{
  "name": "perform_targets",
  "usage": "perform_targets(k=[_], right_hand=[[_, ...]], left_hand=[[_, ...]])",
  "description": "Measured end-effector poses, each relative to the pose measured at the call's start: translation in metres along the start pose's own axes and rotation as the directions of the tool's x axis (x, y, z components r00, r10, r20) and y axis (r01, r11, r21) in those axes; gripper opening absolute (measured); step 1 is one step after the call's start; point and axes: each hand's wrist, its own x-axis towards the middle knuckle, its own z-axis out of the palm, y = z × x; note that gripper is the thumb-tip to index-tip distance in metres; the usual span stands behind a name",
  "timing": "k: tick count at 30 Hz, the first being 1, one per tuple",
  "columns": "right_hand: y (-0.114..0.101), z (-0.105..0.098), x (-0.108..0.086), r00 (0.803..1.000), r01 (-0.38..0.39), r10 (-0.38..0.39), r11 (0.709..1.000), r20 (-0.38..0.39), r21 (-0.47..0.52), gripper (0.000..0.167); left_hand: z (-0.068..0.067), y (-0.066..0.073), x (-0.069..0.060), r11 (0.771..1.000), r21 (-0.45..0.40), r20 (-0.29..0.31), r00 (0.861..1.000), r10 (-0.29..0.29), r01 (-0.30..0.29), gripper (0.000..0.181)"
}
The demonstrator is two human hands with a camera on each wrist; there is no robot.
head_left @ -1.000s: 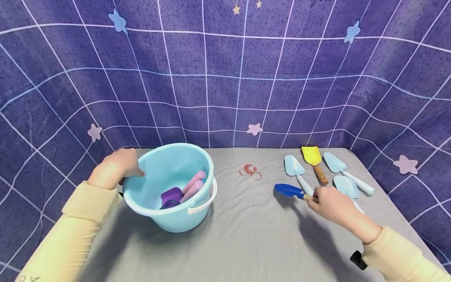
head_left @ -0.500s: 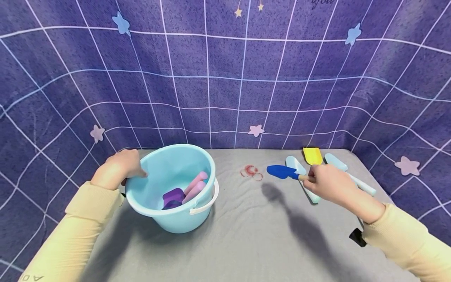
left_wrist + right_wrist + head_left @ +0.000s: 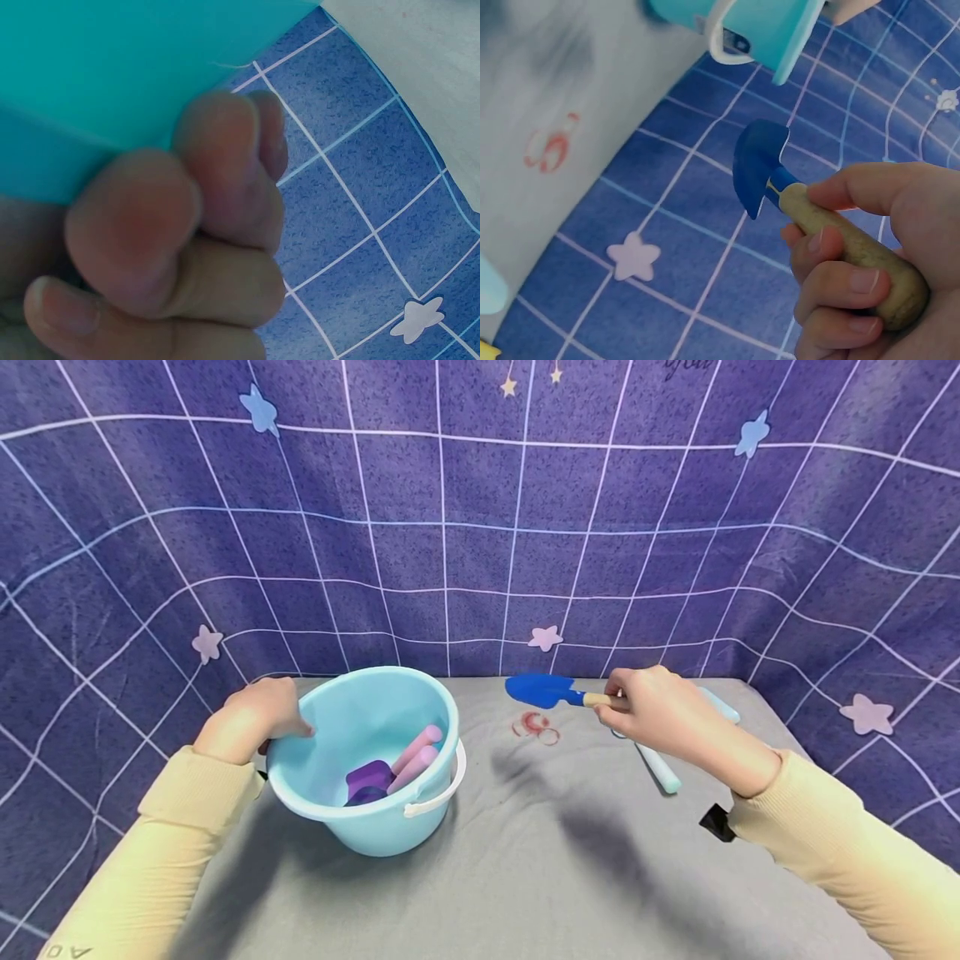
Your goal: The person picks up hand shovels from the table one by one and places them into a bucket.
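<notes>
My left hand (image 3: 258,717) grips the rim of a light blue bucket (image 3: 375,839) and holds it tilted; the left wrist view shows curled fingers (image 3: 135,225) against its wall. Two pink handles (image 3: 417,756) and a purple scoop-shaped part (image 3: 369,775) lie inside the bucket. My right hand (image 3: 667,718) holds a hand trowel (image 3: 542,689) with a blue blade and wooden handle, raised above the table right of the bucket. In the right wrist view, fingers wrap the wooden handle (image 3: 855,247), and the blade points toward the bucket.
Light blue trowels lie at the table's right, one handle (image 3: 658,768) and one blade (image 3: 720,704) showing past my right hand. A yellow edge (image 3: 487,351) shows in the right wrist view. Red ring marks (image 3: 536,725) stain the grey cloth (image 3: 480,893). A purple curtain (image 3: 480,552) surrounds the back and sides.
My right hand has lifted the blue trowel off the right-hand group and carried it left and up, toward the bucket. The left hand and bucket stay put.
</notes>
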Motion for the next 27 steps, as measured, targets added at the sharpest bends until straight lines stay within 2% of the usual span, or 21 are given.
perform_targets(k=[6, 12, 18, 27], right_hand=[[-0.022, -0.002, 0.013, 0.999, 0.036, -0.036, 0.999, -0.03, -0.02, 0.017], [-0.046, -0.004, 0.026, 0.988, 0.144, -0.144, 0.99, -0.052, 0.004, 0.014], [-0.066, -0.005, 0.038, 0.978, 0.209, -0.208, 0.976, -0.029, 0.056, 0.013], [-0.087, 0.009, 0.058, 0.958, 0.286, -0.286, 0.957, -0.011, 0.039, 0.015]], left_hand=[[0.001, 0.0, 0.0, 1.0, -0.002, 0.0, 1.0, -0.005, 0.005, 0.038], [0.001, 0.0, -0.001, 1.0, -0.003, -0.004, 1.0, -0.005, 0.005, 0.039], [0.0, 0.002, 0.0, 1.0, -0.001, 0.001, 1.0, -0.008, 0.008, 0.039], [0.001, -0.001, 0.0, 1.0, 0.001, -0.001, 1.0, 0.014, -0.014, 0.036]])
